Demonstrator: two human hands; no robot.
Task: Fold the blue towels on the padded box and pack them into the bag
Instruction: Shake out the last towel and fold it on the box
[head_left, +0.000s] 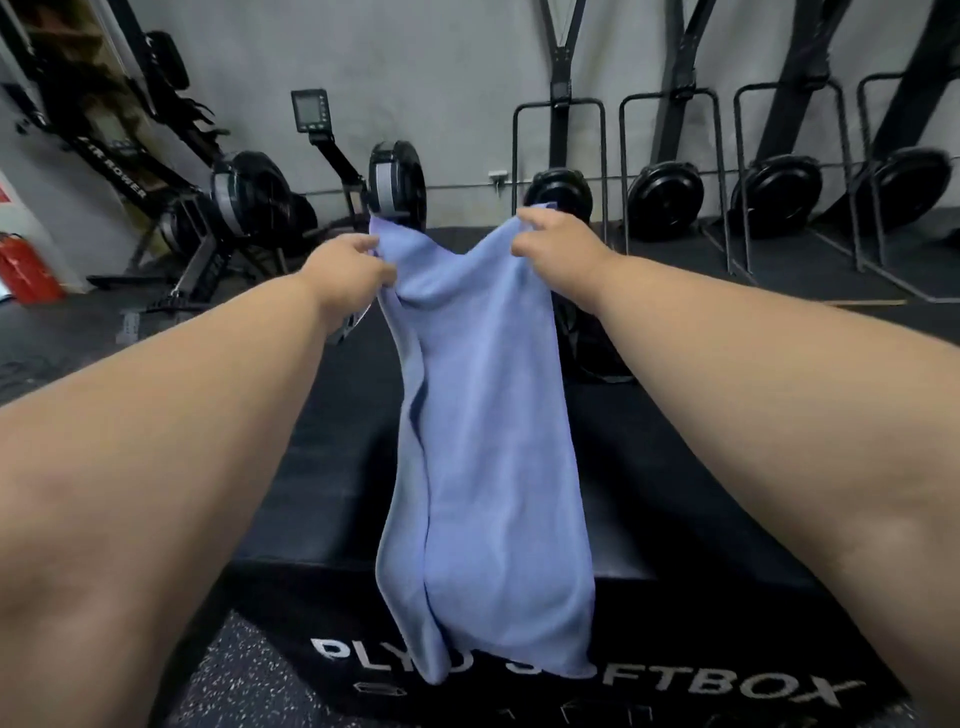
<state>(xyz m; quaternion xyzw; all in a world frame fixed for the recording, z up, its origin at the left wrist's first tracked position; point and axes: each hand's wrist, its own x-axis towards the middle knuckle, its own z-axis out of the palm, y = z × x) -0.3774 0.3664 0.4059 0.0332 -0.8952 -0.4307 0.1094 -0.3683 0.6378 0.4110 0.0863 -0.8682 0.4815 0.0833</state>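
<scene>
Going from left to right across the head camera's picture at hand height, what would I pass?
Red fire extinguisher → left hand pinching one top corner → blue towel hanging over the padded box → right hand pinching the other corner → black upright machines along the wall.

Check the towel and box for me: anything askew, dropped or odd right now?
Nothing alarming. The blue towel hangs from both hands, left hand and right hand, sagging between them, its lower end draping over the padded box front edge. No bag is visible.
</scene>
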